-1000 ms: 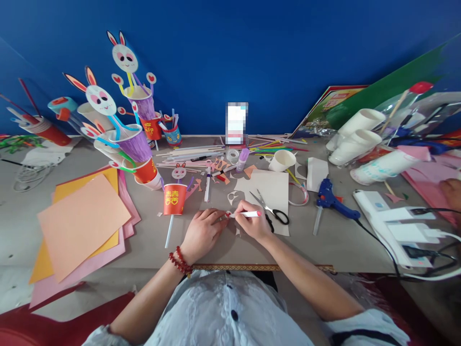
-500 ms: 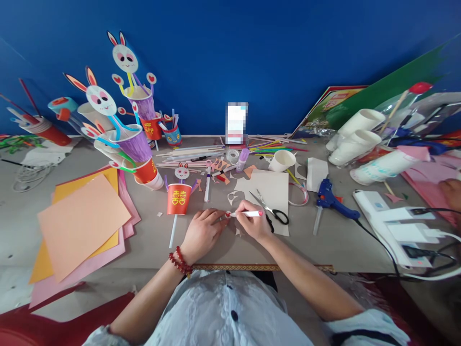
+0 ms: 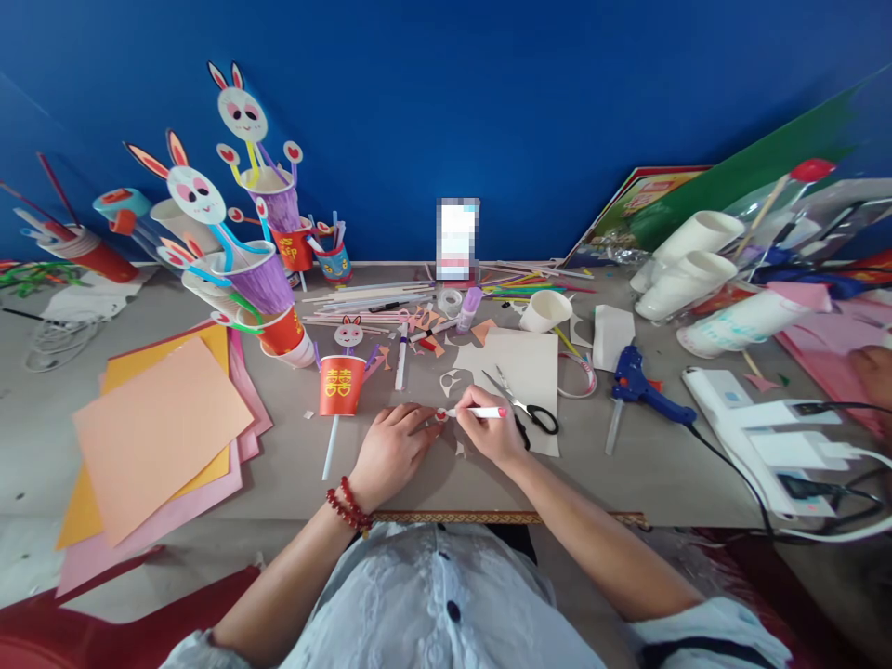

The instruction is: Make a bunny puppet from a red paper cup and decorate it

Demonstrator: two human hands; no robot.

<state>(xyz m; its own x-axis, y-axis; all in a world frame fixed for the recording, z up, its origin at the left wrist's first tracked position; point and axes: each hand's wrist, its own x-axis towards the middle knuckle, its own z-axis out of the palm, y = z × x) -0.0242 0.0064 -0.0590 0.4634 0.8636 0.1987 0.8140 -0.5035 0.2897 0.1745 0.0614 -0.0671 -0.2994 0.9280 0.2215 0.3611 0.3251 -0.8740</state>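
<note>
My right hand (image 3: 488, 432) is closed around a white marker with a red end (image 3: 488, 413). Its tip rests at a small round paper piece with a red mark (image 3: 441, 415) on the table. My left hand (image 3: 396, 446) lies low on the table, its fingertips pressing the edge of that paper piece. Left of it stands a red paper cup (image 3: 339, 386) with a rabbit face (image 3: 348, 332), purple arms and a pale straw (image 3: 331, 448) below. Black-handled scissors (image 3: 519, 400) lie on white paper (image 3: 540, 358), close to my right hand.
Coloured paper sheets (image 3: 163, 437) are stacked at left, near tall rabbit cup figures (image 3: 261, 279). Straws, scraps and a glue stick (image 3: 469, 309) lie behind my hands. A blue glue gun (image 3: 645, 388) and a white power strip (image 3: 749, 446) with cables sit at right. Another person's hand (image 3: 874, 372) shows at the right edge.
The red cup with the rabbit face has shifted slightly left and its straw has tilted. The marker's rear end has moved a little; both hands stay in nearly the same place.
</note>
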